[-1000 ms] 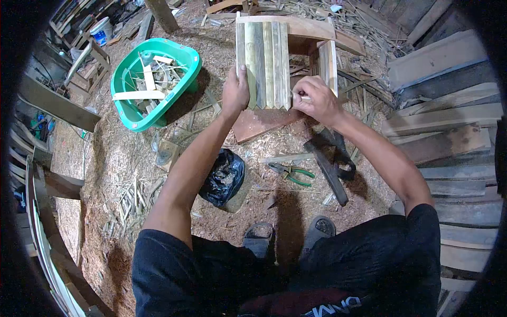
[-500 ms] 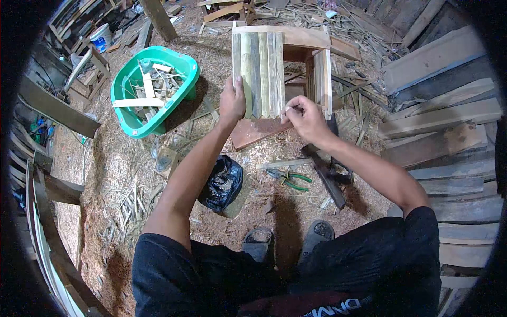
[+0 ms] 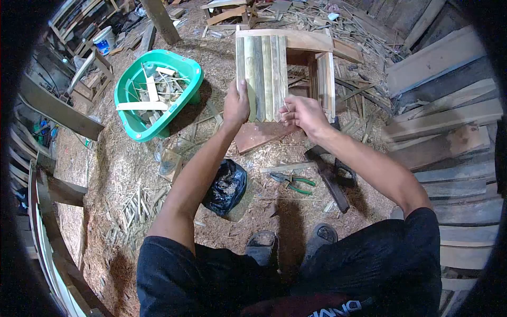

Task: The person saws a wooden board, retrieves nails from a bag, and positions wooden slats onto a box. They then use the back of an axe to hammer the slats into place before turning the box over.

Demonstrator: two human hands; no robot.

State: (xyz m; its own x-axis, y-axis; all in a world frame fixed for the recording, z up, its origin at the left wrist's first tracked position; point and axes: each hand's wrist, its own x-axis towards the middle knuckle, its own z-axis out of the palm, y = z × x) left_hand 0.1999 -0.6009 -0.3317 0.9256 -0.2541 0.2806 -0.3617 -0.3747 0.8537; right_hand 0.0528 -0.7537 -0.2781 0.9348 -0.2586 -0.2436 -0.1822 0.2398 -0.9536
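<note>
A small wooden frame (image 3: 285, 37), partly covered by a row of narrow wooden slats (image 3: 257, 74), is in front of me. My left hand (image 3: 237, 104) grips its lower left side, thumb up along the edge and fingers mostly hidden. At the lower end of the rightmost slat (image 3: 283, 68), the fingers of my right hand (image 3: 307, 114) are curled in a pinch against its edge. To the right of the slats the frame is uncovered, showing its dark inside. Under the near end lies a reddish wooden board (image 3: 264, 136).
A green plastic tub (image 3: 124, 87) with wood scraps stands left. Near my feet are green-handled pliers (image 3: 293, 182), a black plastic bag (image 3: 227, 185) and a dark tool (image 3: 332, 185). Stacked planks (image 3: 449, 113) line the right side. Shavings cover the floor.
The whole scene has shifted slightly right and down in view. My right hand's fingers have shifted against the slat edge, and the slats' lower ends look more even.
</note>
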